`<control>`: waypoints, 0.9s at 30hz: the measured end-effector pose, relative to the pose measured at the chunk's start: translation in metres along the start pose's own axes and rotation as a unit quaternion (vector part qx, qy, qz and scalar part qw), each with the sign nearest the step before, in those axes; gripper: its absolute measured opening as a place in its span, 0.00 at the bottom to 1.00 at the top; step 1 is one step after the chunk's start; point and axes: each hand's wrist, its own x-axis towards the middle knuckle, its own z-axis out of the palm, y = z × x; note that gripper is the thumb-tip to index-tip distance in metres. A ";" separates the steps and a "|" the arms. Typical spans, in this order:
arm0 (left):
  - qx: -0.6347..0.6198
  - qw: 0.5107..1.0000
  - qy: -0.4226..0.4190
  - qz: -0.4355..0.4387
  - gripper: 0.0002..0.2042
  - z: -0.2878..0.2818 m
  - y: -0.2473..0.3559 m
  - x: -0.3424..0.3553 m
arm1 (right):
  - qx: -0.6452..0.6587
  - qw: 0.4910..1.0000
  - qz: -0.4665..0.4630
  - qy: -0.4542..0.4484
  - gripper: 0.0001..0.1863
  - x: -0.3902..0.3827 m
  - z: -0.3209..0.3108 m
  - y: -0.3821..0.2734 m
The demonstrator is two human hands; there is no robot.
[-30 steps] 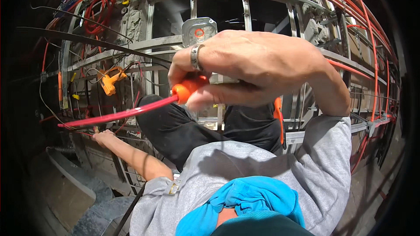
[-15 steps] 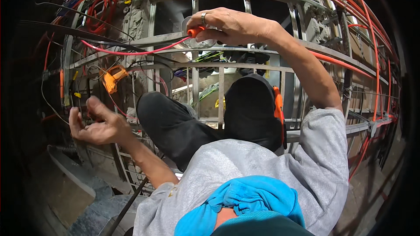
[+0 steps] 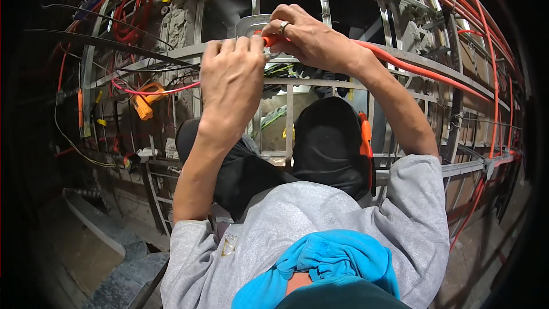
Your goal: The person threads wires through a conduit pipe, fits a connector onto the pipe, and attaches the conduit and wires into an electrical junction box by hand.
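Both my hands meet at the upper middle, in front of the metal framing. My right hand [image 3: 317, 39] grips the end of an orange conduit [image 3: 426, 71], which runs off to the right behind my forearm. Close to its left, my left hand [image 3: 231, 83] has its fingers curled round a pinkish-red wire [image 3: 155, 91] that trails leftward in a loop. Its fingertips are at the conduit's mouth; exactly where they pinch is hidden behind the hand. A rounded grey box or plate [image 3: 245, 24] shows just behind the fingers.
A yellow-orange tool [image 3: 146, 102] hangs on the framing at left. Dark flat strips [image 3: 91, 42] jut in above it. A red cable coil [image 3: 132, 14] hangs upper left. Several orange conduits [image 3: 486, 51] line the right. An orange-handled tool [image 3: 366, 137] lies by my right knee.
My left hand has come up and right from the lower left and closed on the wire beside my right hand. The right hand has shifted slightly right; the wire's loop now hangs lower.
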 end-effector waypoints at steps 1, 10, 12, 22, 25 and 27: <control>-0.014 1.000 0.008 0.003 0.10 0.009 0.000 0.005 | 0.011 1.000 0.023 0.004 0.15 -0.002 -0.001 -0.004; -0.226 0.971 -0.048 -0.058 0.11 0.027 -0.016 0.020 | -0.044 0.973 0.227 -0.010 0.15 -0.039 0.004 -0.011; -0.259 0.964 -0.038 -0.050 0.12 0.024 -0.018 0.022 | -0.069 0.976 0.205 0.022 0.14 -0.041 0.013 -0.009; -0.392 0.918 -0.042 -0.039 0.12 0.034 -0.024 0.012 | -0.046 0.962 0.266 0.046 0.17 -0.040 0.011 -0.043; -0.422 0.906 0.010 -0.009 0.12 0.035 -0.026 0.003 | -0.038 0.963 0.261 0.050 0.18 -0.040 0.006 -0.055; -0.437 0.899 0.023 -0.005 0.12 0.031 -0.025 -0.003 | -0.044 0.965 0.256 0.042 0.22 -0.038 -0.002 -0.068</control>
